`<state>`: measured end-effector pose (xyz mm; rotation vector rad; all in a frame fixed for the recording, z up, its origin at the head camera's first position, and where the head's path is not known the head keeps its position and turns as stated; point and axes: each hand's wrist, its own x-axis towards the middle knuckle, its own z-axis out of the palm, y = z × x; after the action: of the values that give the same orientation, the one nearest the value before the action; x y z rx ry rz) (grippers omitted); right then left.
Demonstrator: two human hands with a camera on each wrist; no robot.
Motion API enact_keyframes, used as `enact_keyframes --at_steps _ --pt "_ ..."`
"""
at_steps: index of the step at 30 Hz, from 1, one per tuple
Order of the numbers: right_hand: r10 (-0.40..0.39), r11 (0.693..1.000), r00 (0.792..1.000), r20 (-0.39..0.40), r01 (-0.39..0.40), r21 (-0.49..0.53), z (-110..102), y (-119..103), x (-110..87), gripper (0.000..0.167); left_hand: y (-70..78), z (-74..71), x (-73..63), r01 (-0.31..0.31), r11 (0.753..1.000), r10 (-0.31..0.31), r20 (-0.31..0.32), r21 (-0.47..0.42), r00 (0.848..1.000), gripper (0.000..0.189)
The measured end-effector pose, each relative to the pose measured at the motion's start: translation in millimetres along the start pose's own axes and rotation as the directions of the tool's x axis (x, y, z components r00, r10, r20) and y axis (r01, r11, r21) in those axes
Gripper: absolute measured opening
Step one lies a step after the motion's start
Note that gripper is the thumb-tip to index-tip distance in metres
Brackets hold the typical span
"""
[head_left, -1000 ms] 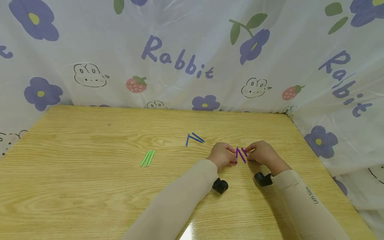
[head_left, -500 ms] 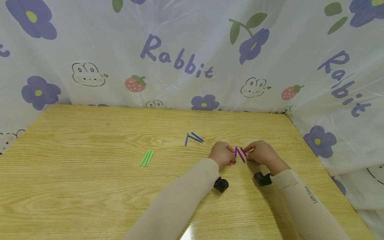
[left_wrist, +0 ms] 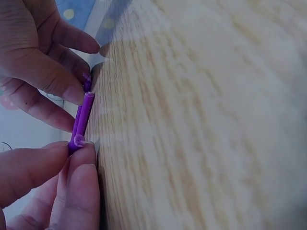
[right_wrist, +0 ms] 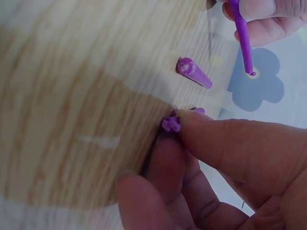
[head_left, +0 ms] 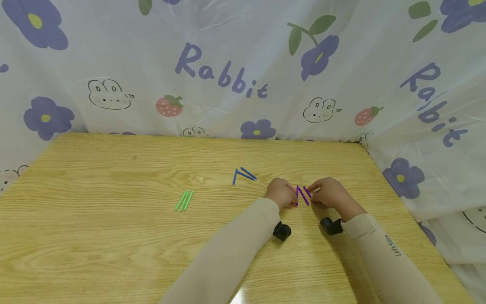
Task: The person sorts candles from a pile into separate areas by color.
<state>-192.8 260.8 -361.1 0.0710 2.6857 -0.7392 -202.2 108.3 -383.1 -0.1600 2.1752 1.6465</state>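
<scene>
Three thin purple sticks stand close together at the right of the table in the head view. My left hand pinches the left stick between thumb and fingers. With thumb and fingertip, my right hand pinches the right stick, whose rough end shows in the right wrist view. Between the hands, the middle purple stick lies slanted on the wood, its upper end close to the left stick's top. Much of the right stick is covered by fingers in the right wrist view.
Blue sticks lie farther back, left of my hands. A group of green sticks lies on the wooden table farther left. Behind and to the right hangs a printed curtain. Black wrist devices sit under both wrists.
The head view has shifted slightly, so everything sits a little farther left in it. Both hands keep their hold on the purple sticks, with hardly any movement.
</scene>
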Motion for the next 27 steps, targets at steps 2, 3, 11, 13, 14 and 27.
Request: enact_keyframes --at_steps 2,3,11,13,14,27 --pt "-0.008 1.0 1.0 -0.001 0.008 -0.01 -0.6 -0.3 -0.6 0.033 -0.4 0.3 1.4 0.003 1.0 -0.003 0.0 -0.012 1.0 0.014" --pt "-0.01 1.0 1.0 -0.003 0.01 -0.015 -0.9 -0.5 -0.7 0.033 -0.6 0.4 1.7 0.002 1.0 -0.002 -0.001 -0.016 1.0 0.015" --pt "-0.015 1.0 1.0 -0.018 0.015 -0.022 -0.9 -1.3 -0.7 0.033 1.9 0.7 2.2 -0.01 0.994 0.013 -0.03 0.11 0.999 0.009" --pt "-0.012 1.0 1.0 -0.018 0.012 -0.017 -0.7 -1.8 -1.0 0.032 3.0 1.1 1.9 -0.008 0.987 0.015 -0.042 0.158 0.999 0.007" --pt "-0.009 1.0 1.0 -0.018 0.009 -0.016 -0.6 -2.0 -1.1 0.032 3.6 1.4 1.8 -0.007 0.984 0.015 -0.045 0.178 0.999 0.006" --pt "-0.014 1.0 0.999 -0.03 0.013 -0.016 0.1 0.4 -0.7 0.032 8.2 2.7 -1.7 -0.017 0.949 0.033 -0.046 0.314 0.998 0.014"
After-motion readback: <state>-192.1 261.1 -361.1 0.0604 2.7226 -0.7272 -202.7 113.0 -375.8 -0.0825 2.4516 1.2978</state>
